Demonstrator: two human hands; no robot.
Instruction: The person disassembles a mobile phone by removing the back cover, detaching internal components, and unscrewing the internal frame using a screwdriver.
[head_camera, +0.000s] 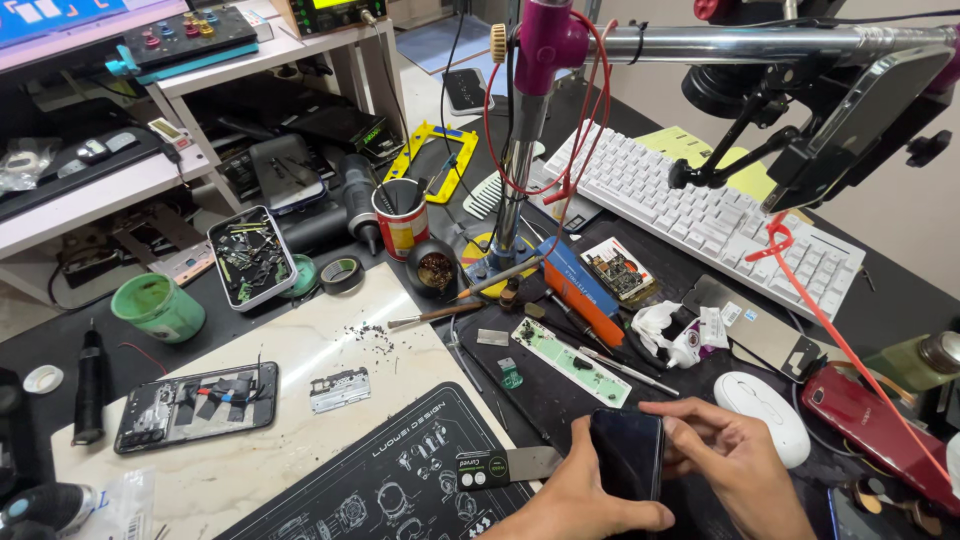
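Hands (650, 470) pinching black phone (627, 453), white mouse (762, 416) just right, opened phone (196, 405) far left.

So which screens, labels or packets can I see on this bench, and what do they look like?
Black phone: dark glossy screen, upright between left hand and right hand.
Monitor: top left corner, lit blue.
Red and yellow can: centre, round, printed label.
Clamped phone: upper right, dark tilted screen.
Green-banded card: on the black mat.
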